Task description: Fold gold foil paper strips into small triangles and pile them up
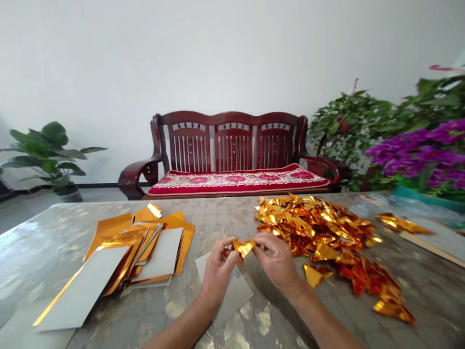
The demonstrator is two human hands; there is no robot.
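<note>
Between my two hands, above the table, is a small folded piece of gold foil paper. My left hand pinches its left corner, and my right hand pinches the right one. Beneath my left hand and forearm lies a pale sheet of paper, partly covered by them. To the right spreads a big heap of folded gold foil pieces, with one loose folded piece near my right wrist. Flat gold foil sheets with pale backs lie stacked unevenly to the left.
The table has a patterned, glossy cover. At the far right are clear plastic wrapping and a pale board. Behind stands a wooden bench with a red floral cushion. Potted plants and purple flowers flank it.
</note>
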